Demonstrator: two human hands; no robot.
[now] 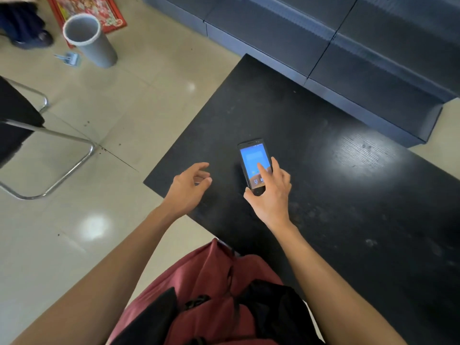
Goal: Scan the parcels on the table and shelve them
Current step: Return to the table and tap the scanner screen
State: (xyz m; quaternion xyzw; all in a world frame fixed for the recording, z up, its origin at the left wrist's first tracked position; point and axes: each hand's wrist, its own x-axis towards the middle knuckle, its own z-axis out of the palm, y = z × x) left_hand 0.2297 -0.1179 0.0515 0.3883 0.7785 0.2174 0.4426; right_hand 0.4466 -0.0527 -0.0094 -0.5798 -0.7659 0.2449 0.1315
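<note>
The handheld scanner [254, 165] lies flat on the black surface [348, 183], screen up, a little toward the 9 o'clock side of the middle. No parcel is visible on the surface in this view.

The right hand [270, 192] rests over the lower end of the scanner. Its index finger is stretched onto the lit blue screen, and the other fingers touch the 3 o'clock edge of the device. It presses and does not grip. The left hand [189, 185] hovers just at 9 o'clock of the scanner, with fingers loosely curved and holding nothing.

I judge the scanner to be stiff, rather light, and smooth, with a glass face that may break if it falls. The long side edges seem the best place to hold it.

The screen shows small icons, but no writing or brand can be read.
</note>
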